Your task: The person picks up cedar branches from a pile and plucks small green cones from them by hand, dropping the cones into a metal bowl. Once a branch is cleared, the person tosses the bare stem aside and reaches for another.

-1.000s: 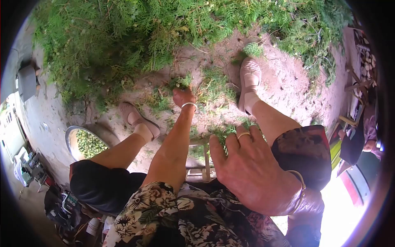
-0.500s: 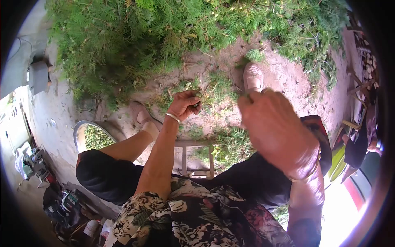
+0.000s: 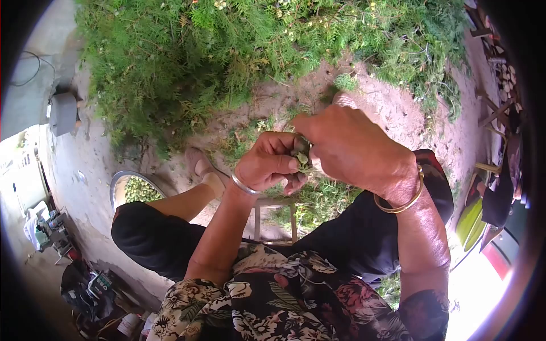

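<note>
My left hand (image 3: 264, 165), with a light bracelet at the wrist, is closed around a small cluster of green seed cones (image 3: 302, 159). The cones show between its thumb and curled fingers. Close against them on the right is my right hand (image 3: 358, 150), its fingers bent together and a gold bangle on the wrist. Its fingertips are turned away, so what they pinch is hidden. Beside my left knee stands a round metal basin (image 3: 115, 183) holding many similar green cones (image 3: 140, 191).
A large heap of green conifer branches (image 3: 227, 62) covers the ground ahead. Loose sprigs (image 3: 327, 199) lie between my feet, near a small wooden stool frame (image 3: 257, 221). Sewing-machine-like equipment (image 3: 51, 233) stands far left; stacked wood (image 3: 506, 79) is at right.
My right hand has swung left and away from me to meet my left hand. The left has moved slightly right, and green cones now show in it.
</note>
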